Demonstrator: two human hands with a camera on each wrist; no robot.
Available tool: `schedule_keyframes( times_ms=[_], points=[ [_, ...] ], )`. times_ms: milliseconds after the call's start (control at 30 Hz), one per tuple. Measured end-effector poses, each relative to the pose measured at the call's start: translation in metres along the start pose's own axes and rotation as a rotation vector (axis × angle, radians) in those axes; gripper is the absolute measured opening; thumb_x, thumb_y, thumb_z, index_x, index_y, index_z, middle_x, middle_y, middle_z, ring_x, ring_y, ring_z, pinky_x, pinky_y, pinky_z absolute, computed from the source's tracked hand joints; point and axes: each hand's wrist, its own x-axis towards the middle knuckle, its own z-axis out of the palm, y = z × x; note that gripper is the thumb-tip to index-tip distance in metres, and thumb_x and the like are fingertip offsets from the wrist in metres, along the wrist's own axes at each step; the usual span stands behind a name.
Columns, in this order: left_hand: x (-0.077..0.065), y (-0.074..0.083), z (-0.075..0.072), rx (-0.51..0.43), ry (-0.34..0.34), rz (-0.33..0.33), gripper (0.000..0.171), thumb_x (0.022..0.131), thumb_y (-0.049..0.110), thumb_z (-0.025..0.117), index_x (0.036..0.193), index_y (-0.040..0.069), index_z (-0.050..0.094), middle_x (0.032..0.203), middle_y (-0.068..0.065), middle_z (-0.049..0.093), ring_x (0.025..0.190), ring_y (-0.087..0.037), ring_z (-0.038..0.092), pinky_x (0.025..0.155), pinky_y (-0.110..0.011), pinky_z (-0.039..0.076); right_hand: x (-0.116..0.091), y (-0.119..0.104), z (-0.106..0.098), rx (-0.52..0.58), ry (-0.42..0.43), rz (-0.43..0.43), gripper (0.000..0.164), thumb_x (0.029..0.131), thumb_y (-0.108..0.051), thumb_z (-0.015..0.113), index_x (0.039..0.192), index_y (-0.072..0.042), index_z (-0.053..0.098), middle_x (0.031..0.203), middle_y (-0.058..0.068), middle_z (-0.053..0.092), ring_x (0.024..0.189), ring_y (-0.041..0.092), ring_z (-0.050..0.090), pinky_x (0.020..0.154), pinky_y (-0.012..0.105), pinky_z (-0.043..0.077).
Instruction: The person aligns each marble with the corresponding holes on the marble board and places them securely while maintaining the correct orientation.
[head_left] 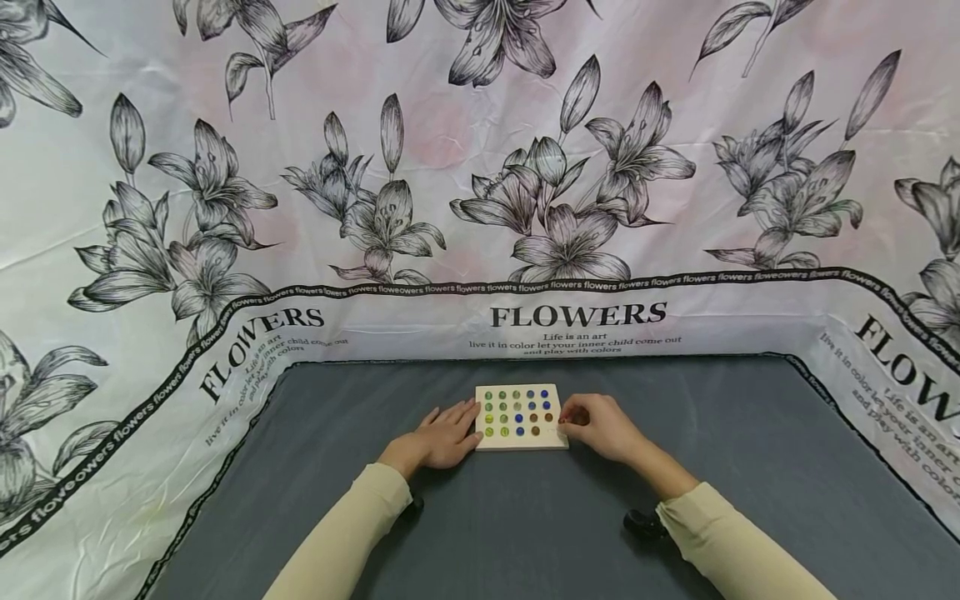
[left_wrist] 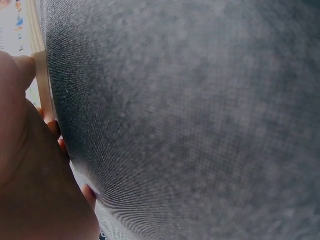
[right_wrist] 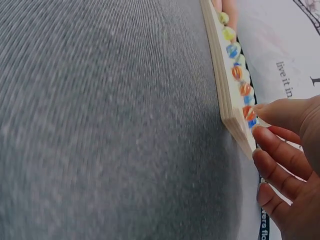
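A pale wooden board [head_left: 543, 442] lies on the dark cloth, holding rows of glass marbles in green, yellow, blue and orange-brown. My left hand [head_left: 447, 435] rests against its left edge, fingers extended and thumb at the near corner. In the left wrist view, that thumb overlaps the board's side [left_wrist: 42, 75]. At the board's right edge, the thumb and index finger of my right hand [head_left: 600, 425] pinch at an orange marble [right_wrist: 248, 113]; the other fingers curl loosely. Part of this marble is hidden by the fingertips. A bare spot shows at the board's near right corner.
The dark grey cloth [head_left: 510, 525] spreads around the board. Its white border carries black lettering [head_left: 577, 315], with line-drawn lilies [head_left: 573, 242] beyond. Dark wrist devices [head_left: 643, 525] sit under both cream sleeves [head_left: 738, 533].
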Motion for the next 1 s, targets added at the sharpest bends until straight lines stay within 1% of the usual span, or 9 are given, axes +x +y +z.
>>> schedule_keyframes(
  times_ms=[233,367,467,600,700,800,900,1000],
  points=[
    [0.004,0.005,0.003,0.002,-0.013,0.008,0.065,0.112,0.048,0.029,0.167,0.018,0.01,0.173,-0.001,0.009,0.159,-0.02,0.009,0.127,-0.052,0.007,-0.003,-0.002,0.002,0.017,-0.016,-0.036,0.005,0.092,-0.008,0.077,0.094,-0.009,0.073,0.085,-0.004,0.069,0.073,0.008,0.061,0.063,0.027,0.051],
    [0.008,0.005,0.002,0.005,-0.008,0.013,0.065,0.112,0.049,0.029,0.167,0.018,0.011,0.173,-0.001,0.01,0.159,-0.02,0.009,0.127,-0.051,0.007,-0.003,-0.003,0.002,0.03,-0.044,-0.043,0.004,0.092,-0.007,0.077,0.094,-0.008,0.074,0.081,-0.004,0.068,0.068,0.008,0.059,0.059,0.027,0.049],
    [0.012,0.004,0.003,0.016,-0.014,0.008,0.066,0.112,0.049,0.028,0.167,0.019,0.008,0.173,0.001,0.007,0.159,-0.018,0.006,0.127,-0.05,0.004,-0.002,-0.002,0.002,0.038,-0.061,-0.047,0.005,0.091,-0.009,0.078,0.094,-0.008,0.074,0.079,-0.004,0.065,0.065,0.009,0.056,0.058,0.027,0.048],
    [0.016,0.005,0.003,0.015,-0.016,0.011,0.065,0.112,0.048,0.028,0.167,0.019,0.007,0.173,0.001,0.006,0.159,-0.018,0.005,0.127,-0.05,0.003,-0.002,0.001,0.002,0.033,-0.058,-0.057,0.005,0.091,-0.009,0.078,0.093,-0.008,0.074,0.08,-0.004,0.064,0.065,0.008,0.055,0.058,0.027,0.047],
    [0.016,0.007,0.002,0.006,-0.015,0.025,0.065,0.112,0.047,0.028,0.167,0.017,0.009,0.173,-0.001,0.008,0.159,-0.02,0.007,0.127,-0.051,0.004,-0.002,0.003,0.002,0.021,-0.056,-0.066,0.005,0.09,-0.009,0.078,0.092,-0.008,0.074,0.08,-0.004,0.062,0.065,0.007,0.053,0.059,0.027,0.046],
    [0.014,0.006,0.001,0.003,-0.014,0.025,0.065,0.112,0.048,0.029,0.167,0.017,0.011,0.173,-0.001,0.009,0.159,-0.02,0.008,0.127,-0.051,0.006,-0.001,0.003,0.002,0.018,-0.061,-0.074,0.005,0.091,-0.01,0.078,0.093,-0.007,0.074,0.08,-0.004,0.061,0.064,0.007,0.052,0.059,0.026,0.046],
    [0.011,0.003,0.0,-0.004,-0.009,0.015,0.065,0.112,0.047,0.031,0.167,0.017,0.013,0.172,-0.001,0.012,0.158,-0.019,0.01,0.127,-0.051,0.008,-0.001,0.001,0.0,-0.002,-0.065,-0.087,0.009,0.092,-0.012,0.078,0.097,-0.006,0.074,0.079,-0.003,0.06,0.065,0.008,0.052,0.06,0.026,0.045],
    [0.009,-0.002,0.0,-0.043,0.015,0.026,0.063,0.112,0.043,0.037,0.166,0.016,0.019,0.171,-0.004,0.017,0.158,-0.022,0.015,0.126,-0.054,0.011,-0.003,-0.003,-0.008,-0.043,-0.064,-0.086,0.015,0.092,-0.013,0.077,0.102,-0.002,0.074,0.082,-0.001,0.061,0.068,0.009,0.052,0.061,0.027,0.045]
  ],
)
